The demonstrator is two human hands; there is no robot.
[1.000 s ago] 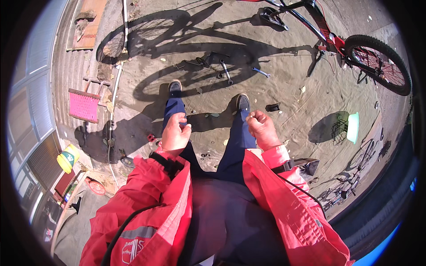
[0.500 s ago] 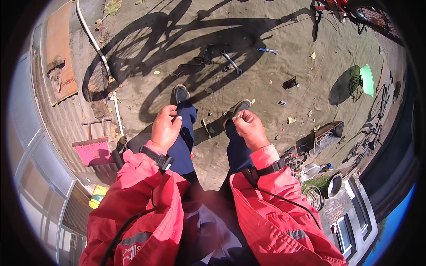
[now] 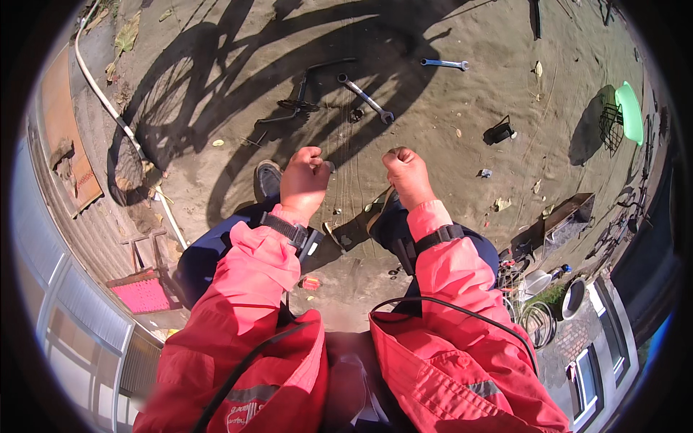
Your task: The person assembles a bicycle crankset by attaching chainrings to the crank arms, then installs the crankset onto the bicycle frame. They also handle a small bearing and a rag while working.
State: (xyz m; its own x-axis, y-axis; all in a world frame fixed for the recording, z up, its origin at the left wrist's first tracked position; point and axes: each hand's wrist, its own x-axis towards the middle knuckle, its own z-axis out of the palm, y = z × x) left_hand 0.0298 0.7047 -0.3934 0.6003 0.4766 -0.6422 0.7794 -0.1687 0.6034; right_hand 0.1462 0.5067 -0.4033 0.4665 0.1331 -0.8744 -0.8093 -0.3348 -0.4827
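My left hand hangs over the ground in front of my body with its fingers curled in. By its thumb there is a small greyish spot that I cannot identify. Beside it, a short gap to the right, my right hand is closed with thumb and forefinger together; whatever it may hold is hidden. Beyond the hands lie a combination wrench, a second wrench and a bicycle crank with a chainring. A black bicycle pedal rests farther right. No tool touches either hand.
A large bicycle shadow crosses the ground cloth. At right stand a green basin and a metal box. On the left are a white hose and a pink-seated stool. A red object lies between my legs.
My knees have spread outward and the view has shifted lower over the ground. The left hand has moved right and curled in more. The red bicycle at upper right has mostly left the view.
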